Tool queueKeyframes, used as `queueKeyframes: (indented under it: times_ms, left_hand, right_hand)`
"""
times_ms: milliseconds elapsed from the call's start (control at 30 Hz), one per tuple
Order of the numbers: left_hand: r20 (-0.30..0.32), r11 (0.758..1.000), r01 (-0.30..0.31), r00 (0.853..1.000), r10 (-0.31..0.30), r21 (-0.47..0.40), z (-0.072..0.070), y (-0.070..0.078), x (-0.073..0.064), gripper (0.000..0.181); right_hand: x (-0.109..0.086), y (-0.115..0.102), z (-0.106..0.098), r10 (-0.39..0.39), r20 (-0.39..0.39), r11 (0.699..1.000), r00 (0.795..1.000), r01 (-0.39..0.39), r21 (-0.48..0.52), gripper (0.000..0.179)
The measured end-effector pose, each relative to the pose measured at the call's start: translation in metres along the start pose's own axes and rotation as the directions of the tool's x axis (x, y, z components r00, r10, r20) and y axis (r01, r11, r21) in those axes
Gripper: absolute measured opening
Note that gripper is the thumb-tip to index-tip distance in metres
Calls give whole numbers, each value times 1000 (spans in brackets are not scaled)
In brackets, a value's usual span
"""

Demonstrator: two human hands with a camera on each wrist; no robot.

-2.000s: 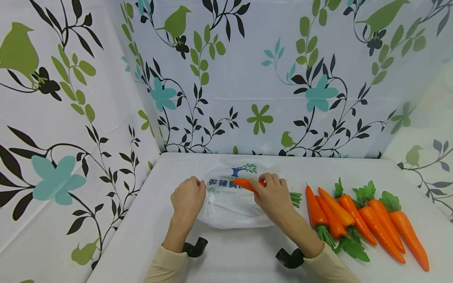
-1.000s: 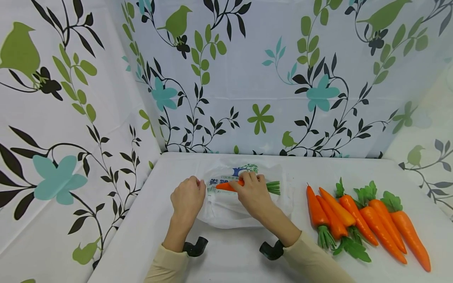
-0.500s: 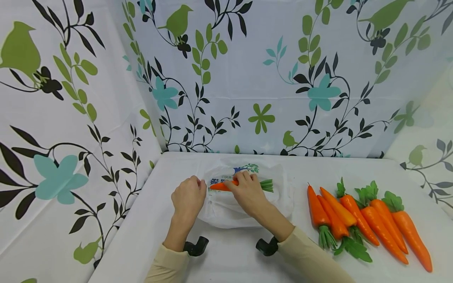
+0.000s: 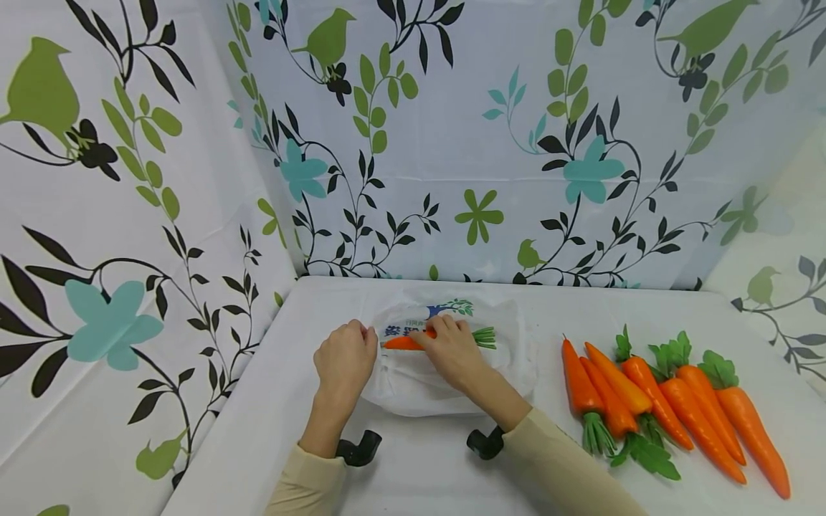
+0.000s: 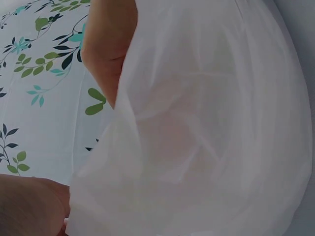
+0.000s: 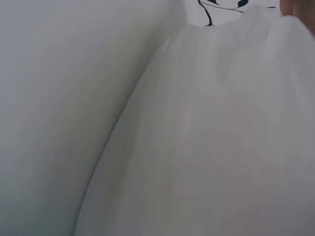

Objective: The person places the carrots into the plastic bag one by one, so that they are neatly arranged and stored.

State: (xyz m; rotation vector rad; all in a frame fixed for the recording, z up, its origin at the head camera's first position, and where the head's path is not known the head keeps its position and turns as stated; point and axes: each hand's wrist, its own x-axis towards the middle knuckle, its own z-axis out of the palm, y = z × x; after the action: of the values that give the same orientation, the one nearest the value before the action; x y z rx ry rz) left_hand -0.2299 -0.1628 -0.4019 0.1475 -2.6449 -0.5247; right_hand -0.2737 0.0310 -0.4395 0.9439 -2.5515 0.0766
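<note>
Bag (image 4: 419, 398), white and thin with a printed blue and green tree, sits mid-table in the head view. The person's left hand (image 4: 346, 358) is at its left edge, fingers curled in and gripping the plastic. The right hand (image 4: 453, 352) pinches an orange carrot (image 4: 403, 344) between thumb and fingers; the tip points left and the green stems come out to the right. The held carrot lies across the bag's print, though I can't tell whether it is inside the mouth or just over it. More carrots (image 4: 751, 433) lie together on the right side of the white table (image 4: 419, 487), some with leafy tops, well apart from the bag. A patterned cloth (image 4: 419, 172) hangs at the far side, and a black fitting (image 4: 359, 448) sits by the left wrist.

Seen from the left wrist, the bag's wall fills most of the picture, with bare skin at the top and lower left, partly behind its edge.

From the right wrist, the bag again takes up nearly everything, hiding the held carrot; a little skin shows at the upper right corner.
</note>
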Motion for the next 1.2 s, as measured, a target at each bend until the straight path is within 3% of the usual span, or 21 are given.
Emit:
queueKeyframes:
  times_ms: [700,1200]
  left_hand:
    - [-19,1000,-20,1000,20,2,2,1,0,23]
    - [-12,1000,-14,1000,14,-3,3,2,0,22]
  right_hand:
    - [13,28,22,101,97,993,990,-107,59,33]
    - [22,42,43,196,158,976,968,-208,66,32]
